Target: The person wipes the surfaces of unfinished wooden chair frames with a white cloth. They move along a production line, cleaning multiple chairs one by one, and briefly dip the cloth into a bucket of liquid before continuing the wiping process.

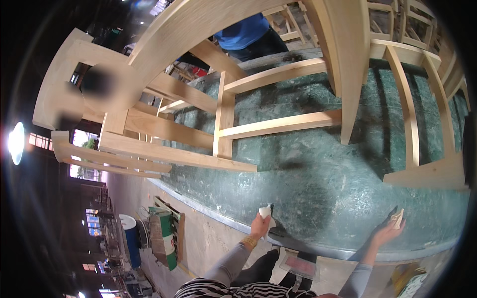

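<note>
Close to the table's near edge, my left hand [259,227] is closed on a small white pad [265,212]; whether it is cloth or paper I cannot tell. Off to the right, my right hand [387,233] grips a folded cream-coloured piece [397,217], its material unclear. Both hands are over the scuffed green tabletop [303,193], apart from the woodwork. Beyond them a large unpainted wooden chair frame [233,111] lies on its side, with rails and legs pointing toward me. A second wooden frame [410,109] rests at the right.
More pale chair parts [109,154] extend past the table's left end. A person in a blue shirt [243,35] stands across the table. On the floor at left are a blue drum [130,241] and a green-and-white container [164,238]. Several wooden chairs [412,25] stand at the back right.
</note>
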Demonstrator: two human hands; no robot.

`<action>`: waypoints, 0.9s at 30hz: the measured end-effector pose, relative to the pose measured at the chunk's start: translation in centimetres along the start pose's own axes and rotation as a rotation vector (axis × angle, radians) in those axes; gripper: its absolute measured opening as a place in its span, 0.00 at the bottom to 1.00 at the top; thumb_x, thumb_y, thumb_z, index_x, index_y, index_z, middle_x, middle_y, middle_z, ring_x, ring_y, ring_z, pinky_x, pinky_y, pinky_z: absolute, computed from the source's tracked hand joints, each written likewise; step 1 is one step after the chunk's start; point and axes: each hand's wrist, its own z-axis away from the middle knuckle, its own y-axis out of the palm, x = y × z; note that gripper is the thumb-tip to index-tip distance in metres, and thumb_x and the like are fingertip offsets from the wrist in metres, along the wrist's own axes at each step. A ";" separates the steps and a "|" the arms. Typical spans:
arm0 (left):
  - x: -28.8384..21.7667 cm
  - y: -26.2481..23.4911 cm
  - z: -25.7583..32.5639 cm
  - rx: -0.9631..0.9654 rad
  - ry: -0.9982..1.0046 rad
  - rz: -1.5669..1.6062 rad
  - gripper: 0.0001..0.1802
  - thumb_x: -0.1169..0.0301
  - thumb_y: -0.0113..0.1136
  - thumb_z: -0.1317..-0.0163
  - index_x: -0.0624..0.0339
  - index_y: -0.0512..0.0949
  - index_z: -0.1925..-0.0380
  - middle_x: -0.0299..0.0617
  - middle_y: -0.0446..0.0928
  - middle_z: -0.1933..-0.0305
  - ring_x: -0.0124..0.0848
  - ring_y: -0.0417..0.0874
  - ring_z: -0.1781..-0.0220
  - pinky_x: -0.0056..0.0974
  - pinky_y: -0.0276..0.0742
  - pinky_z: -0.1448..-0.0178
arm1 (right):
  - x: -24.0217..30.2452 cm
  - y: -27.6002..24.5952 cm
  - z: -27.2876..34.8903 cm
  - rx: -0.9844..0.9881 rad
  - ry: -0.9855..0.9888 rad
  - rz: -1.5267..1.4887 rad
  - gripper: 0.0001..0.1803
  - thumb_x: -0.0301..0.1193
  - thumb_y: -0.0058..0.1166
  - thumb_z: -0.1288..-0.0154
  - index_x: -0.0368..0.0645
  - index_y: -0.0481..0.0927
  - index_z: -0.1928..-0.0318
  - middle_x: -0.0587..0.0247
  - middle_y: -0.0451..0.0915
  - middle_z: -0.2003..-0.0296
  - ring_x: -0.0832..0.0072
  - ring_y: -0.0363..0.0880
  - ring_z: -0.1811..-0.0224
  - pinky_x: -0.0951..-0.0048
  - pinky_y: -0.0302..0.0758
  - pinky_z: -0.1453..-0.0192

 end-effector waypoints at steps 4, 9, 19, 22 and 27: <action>-0.3 0.0 -0.6 0.005 0.039 0.030 0.24 0.54 0.52 0.42 0.64 0.66 0.56 0.59 0.76 0.63 0.57 0.75 0.58 0.52 0.71 0.56 | -0.1 -0.5 -0.1 0.001 0.006 0.110 0.32 0.46 0.39 0.34 0.36 0.57 0.38 0.46 0.60 0.41 0.53 0.57 0.39 0.57 0.52 0.35; -1.5 0.2 -1.3 -0.051 0.181 0.017 0.19 0.58 0.49 0.39 0.58 0.69 0.53 0.56 0.76 0.59 0.55 0.75 0.55 0.48 0.71 0.54 | 0.1 -1.9 0.4 -0.033 0.091 -0.103 0.33 0.46 0.40 0.35 0.33 0.57 0.39 0.45 0.60 0.41 0.54 0.56 0.38 0.58 0.51 0.34; 4.6 -1.2 -2.3 0.399 0.320 0.624 0.16 0.67 0.52 0.39 0.68 0.70 0.55 0.42 0.76 0.64 0.30 0.78 0.63 0.36 0.73 0.59 | 7.5 -4.4 7.2 0.033 0.061 -0.411 0.15 0.28 0.44 0.36 0.34 0.73 0.52 0.61 0.78 0.64 0.75 0.77 0.63 0.76 0.72 0.59; 6.1 -2.0 -0.8 0.432 0.300 0.824 0.14 0.70 0.51 0.38 0.68 0.71 0.56 0.43 0.75 0.58 0.28 0.76 0.60 0.34 0.72 0.59 | 11.2 -5.3 16.7 0.223 0.165 -0.788 0.13 0.26 0.47 0.38 0.37 0.72 0.53 0.65 0.78 0.66 0.82 0.75 0.71 0.78 0.72 0.67; 20.0 -8.3 2.2 0.658 0.554 0.568 0.16 0.73 0.57 0.42 0.69 0.71 0.55 0.42 0.76 0.57 0.28 0.76 0.57 0.33 0.72 0.54 | 16.8 -7.3 39.4 0.491 0.126 -0.667 0.11 0.28 0.54 0.41 0.40 0.74 0.58 0.64 0.79 0.70 0.82 0.76 0.74 0.77 0.73 0.70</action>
